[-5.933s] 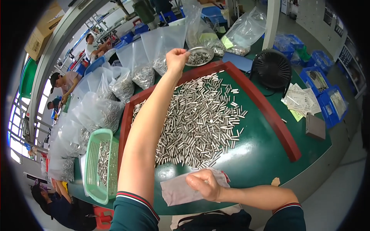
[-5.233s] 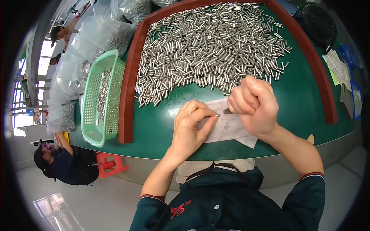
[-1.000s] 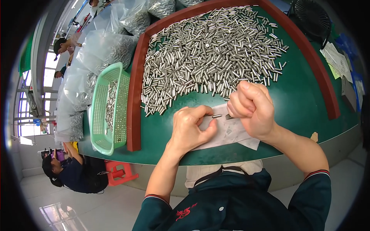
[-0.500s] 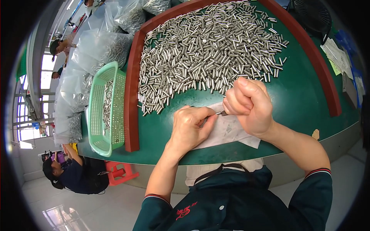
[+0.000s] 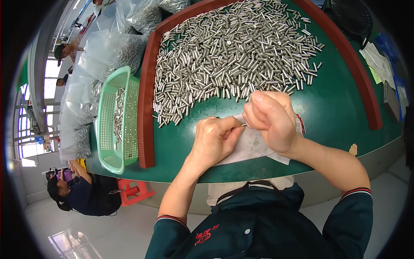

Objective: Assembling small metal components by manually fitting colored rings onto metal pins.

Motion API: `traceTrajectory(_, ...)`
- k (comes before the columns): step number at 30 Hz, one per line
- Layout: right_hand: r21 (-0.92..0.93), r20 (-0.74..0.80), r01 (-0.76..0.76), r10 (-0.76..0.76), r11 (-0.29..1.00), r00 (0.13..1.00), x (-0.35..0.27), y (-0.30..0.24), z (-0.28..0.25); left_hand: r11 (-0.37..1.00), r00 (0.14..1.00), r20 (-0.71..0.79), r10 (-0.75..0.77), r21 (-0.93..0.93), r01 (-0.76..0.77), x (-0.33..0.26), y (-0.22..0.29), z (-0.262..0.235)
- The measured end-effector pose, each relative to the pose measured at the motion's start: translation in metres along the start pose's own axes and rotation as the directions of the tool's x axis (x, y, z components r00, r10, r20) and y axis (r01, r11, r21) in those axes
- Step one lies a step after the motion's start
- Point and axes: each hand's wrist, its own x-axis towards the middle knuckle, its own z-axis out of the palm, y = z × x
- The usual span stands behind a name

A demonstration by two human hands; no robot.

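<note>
My left hand (image 5: 214, 140) pinches thumb against fingers around a small metal pin (image 5: 244, 125), of which only a thin shiny bit shows between the two hands. Just right of it, my right hand (image 5: 272, 120) is curled into a fist against the pin; whatever lies inside the fist is hidden. Under both hands a whitish, grey-smudged cloth (image 5: 252, 149) lies on the green tabletop (image 5: 330, 110). Beyond them spreads a broad heap of short, shiny metal pins (image 5: 233, 56).
Dark red rails (image 5: 146, 116) border the heap. To the left stands a light-green perforated basket (image 5: 103, 129) with pins inside, beside clear plastic bags (image 5: 114, 49) of metal parts. A black fan (image 5: 350, 19) and papers (image 5: 377, 62) sit at right. A person (image 5: 82, 190) works at far left.
Both hands stay close together. My right fist has shifted slightly left, and the dark piece seen beside it is now covered. A red edge on the cloth now shows right of the fist.
</note>
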Motion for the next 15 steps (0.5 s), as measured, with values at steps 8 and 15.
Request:
traceTrajectory(8, 0.123, 0.007, -0.034, 0.033, 0.992, 0.999, -0.001, -0.002, -0.009, 0.999, 1.0, -0.018, -0.008, 0.053, 0.009, -0.002, 0.001, -0.002)
traceTrajectory(15, 0.104, 0.043, -0.016, 0.012, 0.994, 0.999, -0.004, 0.0, -0.013, -0.01, 0.91, 0.336, -0.241, -0.939, 0.344, -0.005, -0.018, -0.013)
